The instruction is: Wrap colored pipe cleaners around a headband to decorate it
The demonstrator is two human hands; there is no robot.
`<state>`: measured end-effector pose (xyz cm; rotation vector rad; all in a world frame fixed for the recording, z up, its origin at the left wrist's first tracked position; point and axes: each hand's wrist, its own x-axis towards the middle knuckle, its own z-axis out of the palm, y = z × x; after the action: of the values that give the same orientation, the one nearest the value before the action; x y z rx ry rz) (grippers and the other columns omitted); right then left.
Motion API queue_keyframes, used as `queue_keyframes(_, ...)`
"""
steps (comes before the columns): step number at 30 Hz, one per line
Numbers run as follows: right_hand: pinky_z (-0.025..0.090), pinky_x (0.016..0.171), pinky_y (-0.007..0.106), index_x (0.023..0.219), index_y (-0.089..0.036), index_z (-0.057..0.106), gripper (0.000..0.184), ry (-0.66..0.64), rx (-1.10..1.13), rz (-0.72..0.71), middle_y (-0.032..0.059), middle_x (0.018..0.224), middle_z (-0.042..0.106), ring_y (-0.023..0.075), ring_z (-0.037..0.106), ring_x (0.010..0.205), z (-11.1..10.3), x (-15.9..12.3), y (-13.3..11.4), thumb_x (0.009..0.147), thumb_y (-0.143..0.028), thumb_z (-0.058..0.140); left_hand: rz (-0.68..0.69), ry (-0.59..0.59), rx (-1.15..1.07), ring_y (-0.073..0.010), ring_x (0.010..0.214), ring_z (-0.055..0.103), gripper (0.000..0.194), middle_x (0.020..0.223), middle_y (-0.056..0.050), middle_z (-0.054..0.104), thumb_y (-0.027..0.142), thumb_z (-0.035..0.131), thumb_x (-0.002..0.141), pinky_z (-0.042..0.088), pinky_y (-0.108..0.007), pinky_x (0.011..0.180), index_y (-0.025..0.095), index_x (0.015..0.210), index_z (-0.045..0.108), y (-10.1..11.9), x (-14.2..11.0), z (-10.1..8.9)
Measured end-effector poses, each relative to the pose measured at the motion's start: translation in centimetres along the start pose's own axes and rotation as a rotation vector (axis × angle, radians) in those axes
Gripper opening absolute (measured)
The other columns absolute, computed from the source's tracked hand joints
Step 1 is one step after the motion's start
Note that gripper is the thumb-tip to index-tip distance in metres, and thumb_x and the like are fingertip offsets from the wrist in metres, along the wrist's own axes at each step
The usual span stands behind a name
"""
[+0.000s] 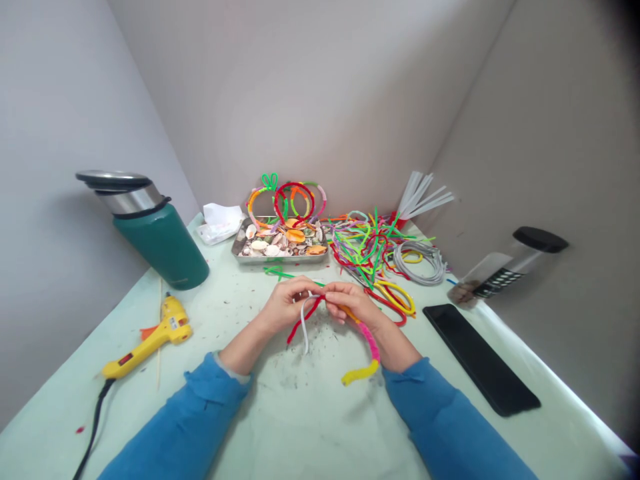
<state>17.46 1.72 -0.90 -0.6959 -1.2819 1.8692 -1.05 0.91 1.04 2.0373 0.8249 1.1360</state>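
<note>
The head view looks forward and down, close above the table (295, 427).

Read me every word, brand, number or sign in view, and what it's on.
Nothing is legible.
Yellow plastic glue gun: white label and red patch, any print too small to read.
Dark green bottle with silver collar: faint mark near its base, too small.
Clear bottle with round black lid: black-and-white pattern, too blurred to tell if it includes lettering.
</note>
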Motion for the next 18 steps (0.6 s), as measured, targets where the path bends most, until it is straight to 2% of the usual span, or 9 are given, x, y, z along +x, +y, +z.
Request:
queue_keyframes(4,0.032,0.036,0.017,0.082,-0.013,0.058,0.016,-0.013,-0.024,0.023,-0.0036,0.049,0.055,0.005,0.039,0.035,0.22,-0.25,-0.31,0.071,-0.025,0.062,-0.017,-0.019,0.007,-0.0148,0.072,0.059,0.018,0.082,-0.009,0.065,0.026,0.059,0.076,0.045,-0.024,0.062,0.013,0.085,0.068,0.44,0.07,-0.19)
queue_keyframes(10,0.029,0.037,0.017,0.083,-0.013,0.058,0.015,-0.033,0.0,0.028,-0.0044,0.048,0.052,0.0046,0.038,0.035,0.38,-0.6,-0.6,0.073,-0.024,0.06,-0.002,-0.059,-0.022,-0.0166,0.08,0.062,0.019,0.087,-0.009,0.068,0.027,0.06,0.076,0.047,-0.028,0.074,0.016,0.088,0.07,0.43,0.08,-0.46)
queue_keyframes(18,0.028,0.036,0.018,0.084,-0.013,0.058,0.016,-0.092,-0.021,0.085,-0.0047,0.047,0.052,0.0048,0.038,0.034,0.26,-0.89,-0.89,0.072,-0.024,0.06,-0.029,-0.144,-0.057,-0.015,0.072,0.061,0.023,0.08,-0.009,0.068,0.031,0.059,0.077,0.048,-0.026,0.069,0.015,0.089,0.071,0.11,-0.05,-0.54)
